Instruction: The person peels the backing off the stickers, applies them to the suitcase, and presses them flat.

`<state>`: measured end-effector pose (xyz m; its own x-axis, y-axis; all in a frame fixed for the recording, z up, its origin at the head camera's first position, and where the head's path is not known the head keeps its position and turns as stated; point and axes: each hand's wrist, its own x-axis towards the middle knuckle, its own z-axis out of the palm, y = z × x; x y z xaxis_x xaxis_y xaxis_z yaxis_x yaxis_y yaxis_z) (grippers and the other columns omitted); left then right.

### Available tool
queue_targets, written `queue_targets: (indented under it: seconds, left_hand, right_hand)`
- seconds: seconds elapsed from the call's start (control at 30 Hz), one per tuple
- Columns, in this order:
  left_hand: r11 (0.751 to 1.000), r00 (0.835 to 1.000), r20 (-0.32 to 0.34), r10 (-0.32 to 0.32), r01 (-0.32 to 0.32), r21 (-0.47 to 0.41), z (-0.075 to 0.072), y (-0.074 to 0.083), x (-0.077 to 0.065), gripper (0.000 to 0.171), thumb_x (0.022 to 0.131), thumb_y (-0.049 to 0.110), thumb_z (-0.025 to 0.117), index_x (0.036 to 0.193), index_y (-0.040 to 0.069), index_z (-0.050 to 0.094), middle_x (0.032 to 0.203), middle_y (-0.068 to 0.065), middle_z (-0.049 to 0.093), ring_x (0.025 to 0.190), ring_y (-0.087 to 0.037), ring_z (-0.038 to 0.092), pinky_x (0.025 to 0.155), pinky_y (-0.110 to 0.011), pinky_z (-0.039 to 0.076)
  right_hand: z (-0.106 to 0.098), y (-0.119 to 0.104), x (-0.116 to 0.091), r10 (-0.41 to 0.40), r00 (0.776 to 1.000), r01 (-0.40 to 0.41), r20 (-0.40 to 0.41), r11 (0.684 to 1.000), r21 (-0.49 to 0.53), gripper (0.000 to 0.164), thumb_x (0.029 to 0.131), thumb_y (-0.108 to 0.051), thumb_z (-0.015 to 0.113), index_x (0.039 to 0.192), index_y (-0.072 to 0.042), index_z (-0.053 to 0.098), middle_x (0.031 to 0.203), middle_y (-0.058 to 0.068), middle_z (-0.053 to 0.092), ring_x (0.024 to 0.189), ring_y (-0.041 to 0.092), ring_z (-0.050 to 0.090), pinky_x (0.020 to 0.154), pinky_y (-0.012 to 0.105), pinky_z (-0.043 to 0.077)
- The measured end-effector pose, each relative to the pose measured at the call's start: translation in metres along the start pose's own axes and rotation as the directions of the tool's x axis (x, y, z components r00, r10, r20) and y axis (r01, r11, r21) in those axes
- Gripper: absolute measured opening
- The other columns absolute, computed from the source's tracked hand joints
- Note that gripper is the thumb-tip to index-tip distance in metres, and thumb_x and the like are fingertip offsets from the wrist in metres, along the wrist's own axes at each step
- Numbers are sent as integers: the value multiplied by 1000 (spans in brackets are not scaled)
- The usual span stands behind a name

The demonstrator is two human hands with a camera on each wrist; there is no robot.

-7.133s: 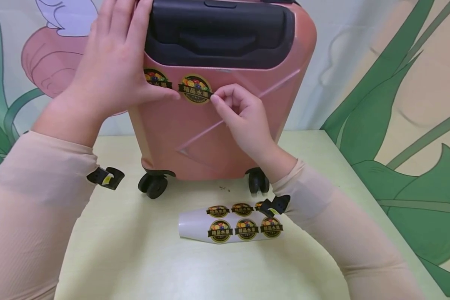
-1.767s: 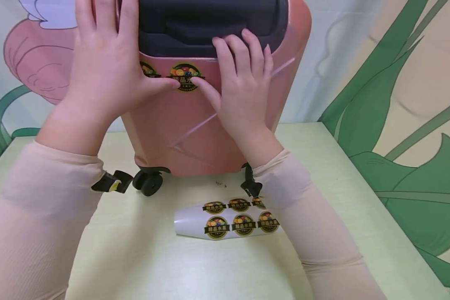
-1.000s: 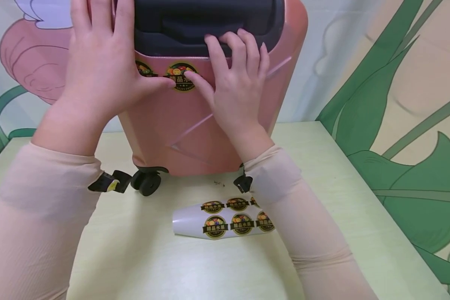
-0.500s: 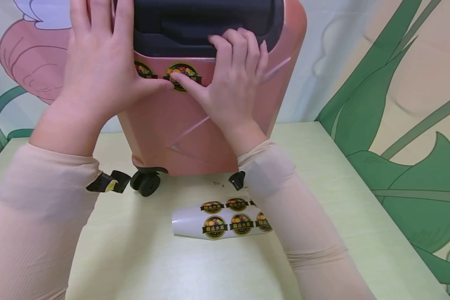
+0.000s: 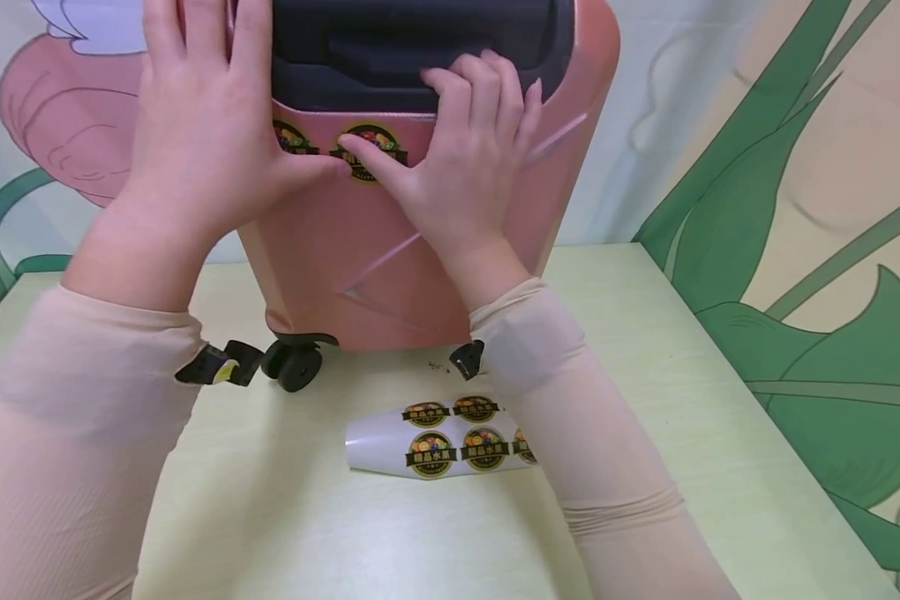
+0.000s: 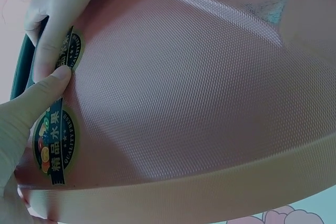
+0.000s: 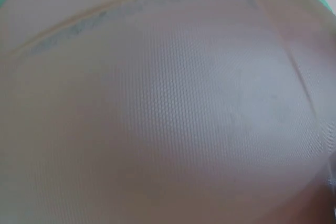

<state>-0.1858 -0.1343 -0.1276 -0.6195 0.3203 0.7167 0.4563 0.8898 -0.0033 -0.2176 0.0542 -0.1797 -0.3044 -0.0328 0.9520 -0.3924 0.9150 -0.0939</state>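
Observation:
A pink suitcase with a black front panel stands upright. Two round fruit-label stickers sit side by side just under the panel: the left sticker, partly behind my left hand, and the right sticker. My left hand lies flat along the suitcase's left side, its thumb tip at the right sticker's lower left edge. With its thumb laid across that sticker, my right hand presses it; its bent fingers rest on the black panel. The left wrist view shows both thumbs near the right sticker.
A white sheet of stickers lies on the pale table before the suitcase, partly under the right forearm. A black wheel and small dark specks are near it. A painted wall rises behind.
My right hand first pinched the right sticker's right edge. It let go, spread its fingers up onto the panel, and its thumb slid leftward across the sticker. The left hand stayed on the suitcase.

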Motion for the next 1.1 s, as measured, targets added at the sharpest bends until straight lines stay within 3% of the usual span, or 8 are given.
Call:
queue_targets:
  seconds: [0.13,0.27,0.4,0.6,0.67,0.87,1.0,1.1]
  left_hand:
    - [1000,1000,-11,7,-7,4,0,-2,0,111,68,53,75,149,11,13,150,-16,15,135,-35,8,104,-53,27]
    - [1000,1000,-2,-3,3,7,-2,-3,-1,111,67,51,76,149,11,13,150,-17,15,135,-35,8,104,-53,26]
    - [1000,1000,5,-8,8,2,-3,-2,-2,111,67,50,77,149,11,13,150,-17,15,136,-35,7,105,-52,25]
    - [1000,999,35,-27,28,-10,-4,2,-1,110,69,49,76,150,12,11,151,-16,13,136,-35,6,107,-52,22]
    - [1000,999,33,-25,26,-14,-4,2,-1,111,68,50,77,150,12,12,150,-17,13,136,-35,6,106,-53,22]
    - [1000,1000,12,1,-1,-12,-3,1,-1,111,67,50,77,149,13,12,150,-16,14,135,-35,8,106,-51,23]
    - [1000,1000,28,-3,4,-19,-4,1,-1,108,71,49,75,150,13,11,151,-14,13,136,-34,7,107,-51,21]
    - [1000,999,50,-10,11,-23,-5,0,0,97,79,50,66,150,12,10,151,-15,13,135,-35,7,107,-52,21]
  right_hand:
    - [0,-6,-1,26,999,-25,30,1000,-17,88,68,-83,45,112,-7,53,120,9,48,129,23,29,110,44,-2]
    - [0,-10,0,48,998,-48,40,999,-14,85,70,-82,45,112,-8,53,120,8,47,129,22,28,110,43,-3]
    - [0,-11,-1,67,997,-66,34,998,-8,73,78,-73,47,112,-9,54,121,8,47,129,21,28,110,42,-3]
    - [-4,-3,1,69,997,-70,30,996,46,40,95,-44,46,113,-10,58,120,6,51,129,19,30,111,39,-1]
    - [-6,0,0,38,999,-40,36,998,48,40,95,-43,45,114,-10,59,120,6,51,129,19,30,111,39,-1]
    - [-7,13,-6,-128,992,128,14,992,1,66,85,-63,49,121,-8,56,123,10,50,128,24,32,110,45,5]
    - [-7,21,-6,-204,979,204,-19,979,12,55,90,-53,50,123,-9,57,121,10,51,126,25,35,110,45,10]
    - [-8,25,-5,-232,973,232,-14,972,25,45,95,-44,48,124,-12,58,120,10,52,125,24,36,110,43,11]
